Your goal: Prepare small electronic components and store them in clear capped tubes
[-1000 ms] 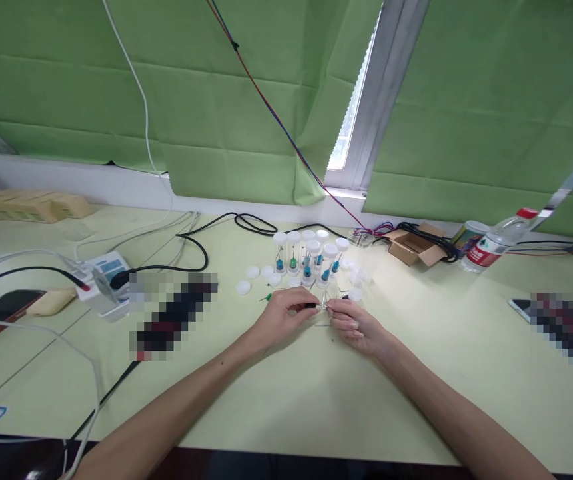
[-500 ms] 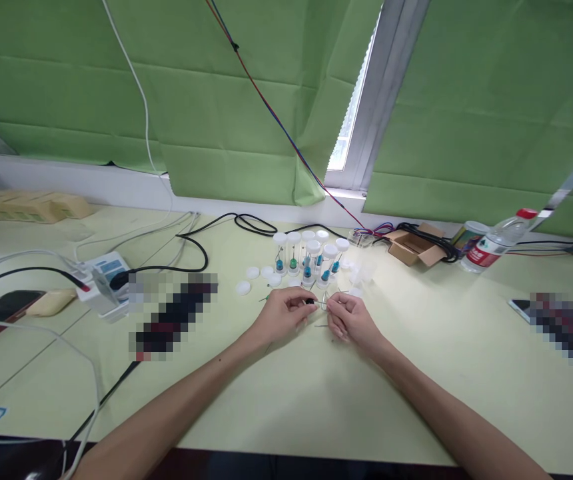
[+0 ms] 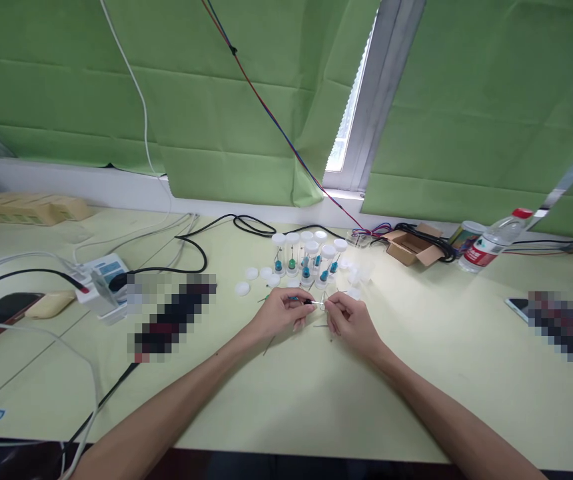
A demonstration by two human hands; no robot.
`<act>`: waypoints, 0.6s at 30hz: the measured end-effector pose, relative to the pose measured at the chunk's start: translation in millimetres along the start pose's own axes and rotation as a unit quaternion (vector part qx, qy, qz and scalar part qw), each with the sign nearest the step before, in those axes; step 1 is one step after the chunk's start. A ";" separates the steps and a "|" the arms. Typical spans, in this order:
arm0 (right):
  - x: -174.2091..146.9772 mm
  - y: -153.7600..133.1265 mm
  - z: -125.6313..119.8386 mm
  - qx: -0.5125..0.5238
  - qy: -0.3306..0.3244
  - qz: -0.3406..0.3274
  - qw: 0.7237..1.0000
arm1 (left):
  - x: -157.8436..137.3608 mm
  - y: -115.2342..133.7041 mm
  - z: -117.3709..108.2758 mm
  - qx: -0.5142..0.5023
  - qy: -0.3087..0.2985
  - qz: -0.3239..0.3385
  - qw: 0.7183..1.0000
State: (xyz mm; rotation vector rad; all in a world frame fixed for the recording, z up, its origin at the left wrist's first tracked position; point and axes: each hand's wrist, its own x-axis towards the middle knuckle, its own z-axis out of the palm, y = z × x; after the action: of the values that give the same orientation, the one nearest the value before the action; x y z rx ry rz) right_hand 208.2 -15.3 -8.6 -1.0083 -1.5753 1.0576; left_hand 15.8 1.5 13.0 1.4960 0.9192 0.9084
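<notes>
My left hand (image 3: 286,309) pinches a small black piece (image 3: 308,302) with a thin, shiny metal shaft that points right. Facing it, my right hand (image 3: 350,316) has its fingertips closed on a small bent metal wire (image 3: 323,303). The shaft and the wire meet or nearly meet between my fingertips; I cannot tell which. Just beyond my hands stand several clear, white-capped tubes (image 3: 310,259) with blue or green needle-like pieces inside. A thin metal pin (image 3: 320,326) lies under my right fingers, and another thin rod (image 3: 268,346) is near my left wrist.
Loose white caps (image 3: 242,289) lie left of the tubes. Farther right are an open cardboard box (image 3: 414,248) and a water bottle (image 3: 491,243). A white power strip (image 3: 101,283) with cables sits at left, and a phone (image 3: 516,308) at far right.
My hands stay nearly in place with small finger movements. The metal shaft between them shows more plainly, and the rod near my left wrist is more exposed.
</notes>
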 end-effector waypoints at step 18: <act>-0.4 1.2 -0.7 -0.104 0.002 -0.051 0.993 | 3.8 -6.7 -0.6 -0.081 -0.014 -0.024 0.996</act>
State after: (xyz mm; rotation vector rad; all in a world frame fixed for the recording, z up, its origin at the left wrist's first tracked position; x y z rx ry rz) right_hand 209.1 -15.2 -9.7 -1.0557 -1.7419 0.8328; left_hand 16.2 5.9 6.5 1.3405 0.8380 0.9042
